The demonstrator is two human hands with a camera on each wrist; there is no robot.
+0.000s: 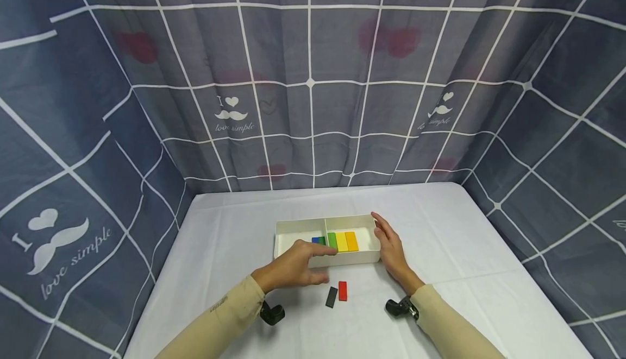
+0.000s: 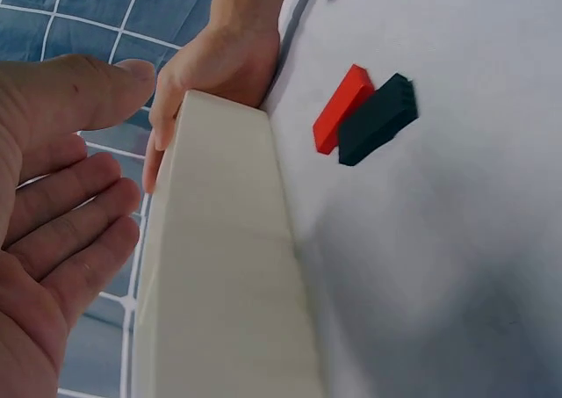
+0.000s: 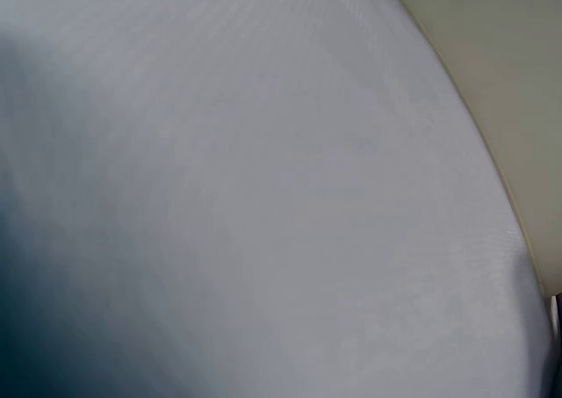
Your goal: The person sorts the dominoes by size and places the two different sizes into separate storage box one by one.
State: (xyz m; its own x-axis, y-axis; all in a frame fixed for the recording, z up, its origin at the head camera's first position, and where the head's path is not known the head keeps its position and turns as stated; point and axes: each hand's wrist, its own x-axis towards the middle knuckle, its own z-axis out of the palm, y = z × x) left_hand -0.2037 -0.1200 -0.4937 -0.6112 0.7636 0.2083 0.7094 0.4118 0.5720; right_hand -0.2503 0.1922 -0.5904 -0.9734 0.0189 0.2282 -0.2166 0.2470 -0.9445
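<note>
A white two-compartment box (image 1: 343,258) stands on the table. Blue (image 1: 315,239) and dark green blocks (image 1: 321,240) lie in its left compartment; green (image 1: 332,241), yellow (image 1: 341,241) and orange blocks (image 1: 351,241) lie side by side in the right one. My left hand (image 1: 298,264) hovers at the box's near side, thumb and fingers apart and holding nothing; its fingertips cover part of the contents. At the right end, my right hand (image 1: 393,247) rests against the box with extended fingers. A red block (image 1: 342,291) and a black block (image 1: 331,297) lie in front.
A white cloth covers the table (image 1: 220,239). Grid-patterned curtains (image 1: 313,109) enclose it at the back and both sides. A dark wrist camera (image 1: 271,313) sits at each cuff. Mostly tablecloth (image 3: 263,187) and a sleeve (image 3: 500,82) appear in the right wrist view.
</note>
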